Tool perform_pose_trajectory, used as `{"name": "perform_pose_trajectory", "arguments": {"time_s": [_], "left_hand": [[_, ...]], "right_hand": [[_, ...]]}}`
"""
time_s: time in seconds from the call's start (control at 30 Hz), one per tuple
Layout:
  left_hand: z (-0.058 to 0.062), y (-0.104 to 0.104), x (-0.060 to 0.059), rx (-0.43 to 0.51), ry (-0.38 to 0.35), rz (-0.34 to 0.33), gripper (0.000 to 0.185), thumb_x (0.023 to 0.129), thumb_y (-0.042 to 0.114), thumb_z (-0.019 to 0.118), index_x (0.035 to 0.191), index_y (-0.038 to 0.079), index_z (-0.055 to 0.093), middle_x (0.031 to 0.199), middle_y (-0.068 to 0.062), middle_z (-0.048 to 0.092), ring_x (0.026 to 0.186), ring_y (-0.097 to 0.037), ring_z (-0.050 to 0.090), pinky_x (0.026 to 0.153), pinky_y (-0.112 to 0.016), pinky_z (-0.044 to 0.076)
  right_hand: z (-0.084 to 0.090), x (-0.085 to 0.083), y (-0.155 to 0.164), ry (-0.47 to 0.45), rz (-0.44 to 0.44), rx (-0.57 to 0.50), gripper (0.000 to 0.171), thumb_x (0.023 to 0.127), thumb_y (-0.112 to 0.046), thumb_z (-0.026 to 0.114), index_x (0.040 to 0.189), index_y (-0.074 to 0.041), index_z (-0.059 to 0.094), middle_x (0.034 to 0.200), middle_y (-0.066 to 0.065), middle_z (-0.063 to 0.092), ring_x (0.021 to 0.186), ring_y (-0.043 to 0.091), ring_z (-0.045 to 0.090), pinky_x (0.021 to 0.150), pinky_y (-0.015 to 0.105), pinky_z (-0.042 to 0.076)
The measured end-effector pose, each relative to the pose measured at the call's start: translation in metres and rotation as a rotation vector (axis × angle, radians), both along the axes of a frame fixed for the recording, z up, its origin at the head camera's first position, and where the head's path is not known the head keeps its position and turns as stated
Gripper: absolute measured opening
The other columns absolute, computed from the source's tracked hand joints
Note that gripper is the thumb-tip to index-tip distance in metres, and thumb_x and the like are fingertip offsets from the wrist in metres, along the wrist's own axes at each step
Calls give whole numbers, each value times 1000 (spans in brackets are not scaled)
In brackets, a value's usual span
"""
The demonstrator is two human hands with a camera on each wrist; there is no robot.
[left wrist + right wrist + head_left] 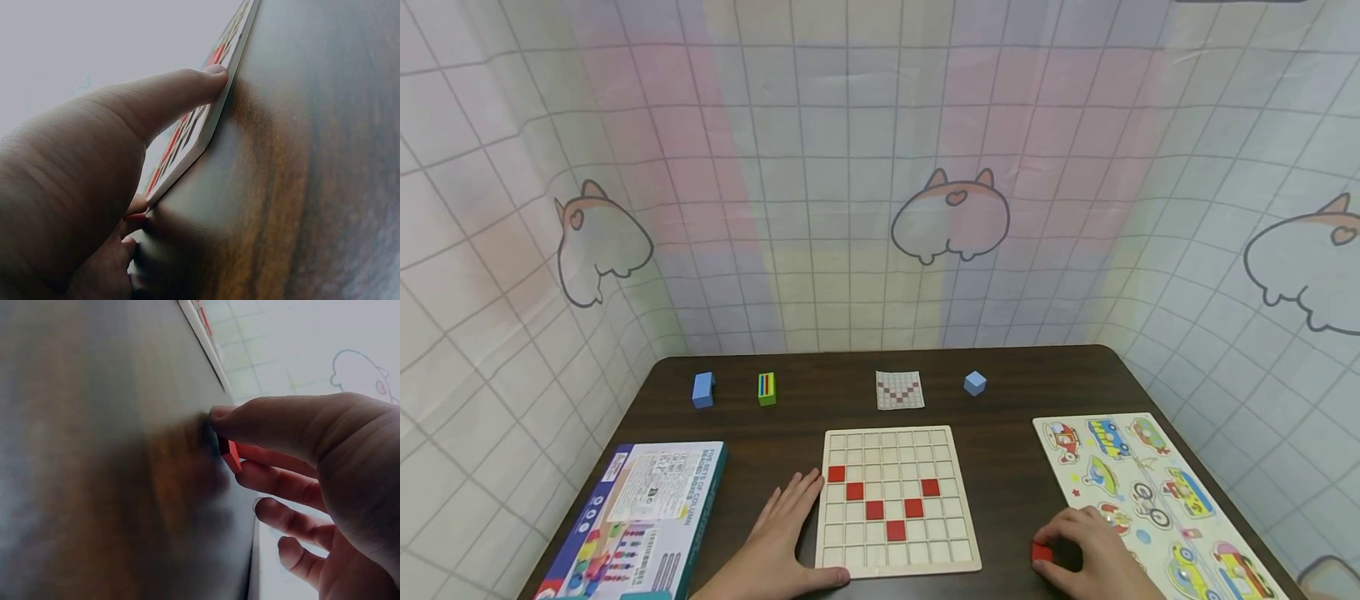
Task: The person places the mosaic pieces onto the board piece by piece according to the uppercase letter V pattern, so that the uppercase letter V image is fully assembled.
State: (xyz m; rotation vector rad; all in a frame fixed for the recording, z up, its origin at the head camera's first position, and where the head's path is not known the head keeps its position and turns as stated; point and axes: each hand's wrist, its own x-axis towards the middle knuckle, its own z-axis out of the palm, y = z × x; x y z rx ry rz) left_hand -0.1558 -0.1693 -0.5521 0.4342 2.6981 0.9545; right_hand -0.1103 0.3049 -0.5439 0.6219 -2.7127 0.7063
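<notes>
Looks like we're mid-pattern: the board (901, 500) has six red tiles making a V, and the right hand (1093, 550) at about 4 o'clock from it is pinching another red tile (1042, 552) off the table (1007, 467), thumb and fingers curled round it. Next I'd guess it has to lift and drop squarely into a free cell. Left hand (778, 533) lies flat, fingers straight, thumb bracing the board's 8 o'clock edge.

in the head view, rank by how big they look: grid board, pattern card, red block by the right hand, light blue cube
1. grid board
2. pattern card
3. red block and light blue cube: look alike; block is nearer and partly hidden, so unranked.
</notes>
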Motion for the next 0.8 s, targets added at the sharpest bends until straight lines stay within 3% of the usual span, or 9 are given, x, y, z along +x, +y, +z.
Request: {"name": "perform_pose_trajectory", "arguments": {"time_s": [0.17,0.43,0.6,0.8], "left_hand": [[-1,-1,0,-2,1,-4,140,72,86,86,177,13,28,186,-10,25,174,-43,15,137,-76,8],[-3,-2,-1,-1,13,-8,141,72,87,86,178,13,28,186,-10,25,174,-42,15,137,-75,9],[-2,-2,-1,0,21,-10,141,72,87,86,177,12,28,186,-10,25,174,-43,15,138,-75,9],[0,-2,0,6,8,-3,141,72,86,86,178,13,28,186,-10,24,174,-42,14,138,-74,7]], "right_hand": [[8,-7,-7,-1,-31,5,29,82,-32,100,96,-40,77,94,-34,66,94,-3,55,87,29,53],[20,-19,-21,-111,-82,4,23,89,-36,96,102,-38,77,99,-31,67,97,-2,58,85,31,57],[22,-27,-28,-110,-113,-3,25,88,-33,97,102,-38,77,101,-31,67,99,-3,57,89,31,59],[24,-33,-35,-73,-88,-31,28,86,-28,99,99,-39,77,98,-31,67,98,-3,56,88,30,58]]}}
